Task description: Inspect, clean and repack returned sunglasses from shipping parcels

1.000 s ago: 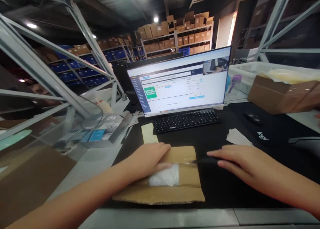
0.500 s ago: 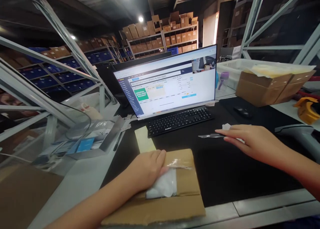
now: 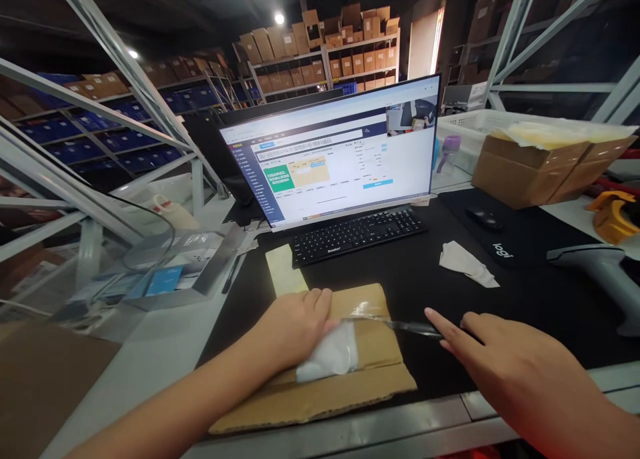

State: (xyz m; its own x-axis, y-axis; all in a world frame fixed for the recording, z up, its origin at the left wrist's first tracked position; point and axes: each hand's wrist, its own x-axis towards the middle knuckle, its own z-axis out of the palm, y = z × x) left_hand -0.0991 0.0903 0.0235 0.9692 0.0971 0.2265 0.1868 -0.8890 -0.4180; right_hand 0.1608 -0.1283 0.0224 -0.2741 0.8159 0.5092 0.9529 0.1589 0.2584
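Observation:
My left hand (image 3: 300, 325) presses down on a cardboard box (image 3: 377, 352), its fingers curled over the upper left part. Under and beside that hand a white plastic-looking packet (image 3: 333, 355) shows on the box. Clear shiny tape (image 3: 367, 309) crosses the cardboard near its far side. In my right hand (image 3: 505, 352) is a utility knife (image 3: 413, 327), index finger stretched along it. The blade points left and reaches over the box's right edge by the tape; whether it touches cannot be made out. A crumpled white paper (image 3: 467, 264) lies beyond my right hand on the black mat.
Behind the box stand a keyboard (image 3: 360, 235) and a lit monitor (image 3: 330, 159). To the right are a mouse (image 3: 483, 219), a barcode scanner (image 3: 595, 272) and an open carton (image 3: 530, 172) by a white basket (image 3: 465, 129). A grey tray (image 3: 207, 279) sits left.
My right hand has moved nearer and left with the knife, bringing the blade to the box. The white paper that was by that hand now lies on the mat. My left hand stays on the box.

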